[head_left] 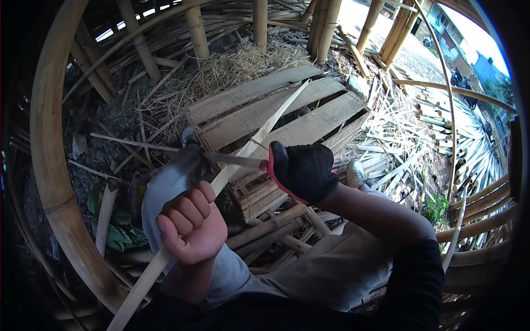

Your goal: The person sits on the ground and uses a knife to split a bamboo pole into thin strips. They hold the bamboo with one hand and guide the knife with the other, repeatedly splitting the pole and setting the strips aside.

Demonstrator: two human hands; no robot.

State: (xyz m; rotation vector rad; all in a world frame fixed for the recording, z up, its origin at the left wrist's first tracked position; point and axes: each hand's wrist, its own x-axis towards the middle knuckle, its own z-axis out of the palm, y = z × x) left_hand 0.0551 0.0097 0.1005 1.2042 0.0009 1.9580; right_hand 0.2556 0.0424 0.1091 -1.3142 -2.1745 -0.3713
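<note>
A long pale bamboo strip (pixel 267 126) runs slantwise from the lower left up over the slatted wooden crate (pixel 237 124). My bare left hand (pixel 193 223) is closed around its lower part, fingers wrapped and thumb along the side. My right hand (pixel 303 171), in a black glove with a red edge, grips a knife (pixel 234 160); the handle is mostly hidden in the fist. The blade points left and crosses the strip just beyond my left hand. Whether it cuts into the strip, I cannot tell. A dark patch or covering lies over my left knee (pixel 186 164).
Thick bamboo poles (pixel 55 165) frame the left side, and upright posts (pixel 259 25) stand at the back. A heap of shavings (pixel 232 69) lies behind the crate. Cut bamboo pieces (pixel 392 149) litter the ground to the right. Bamboo rails (pixel 276 226) cross beneath my legs.
</note>
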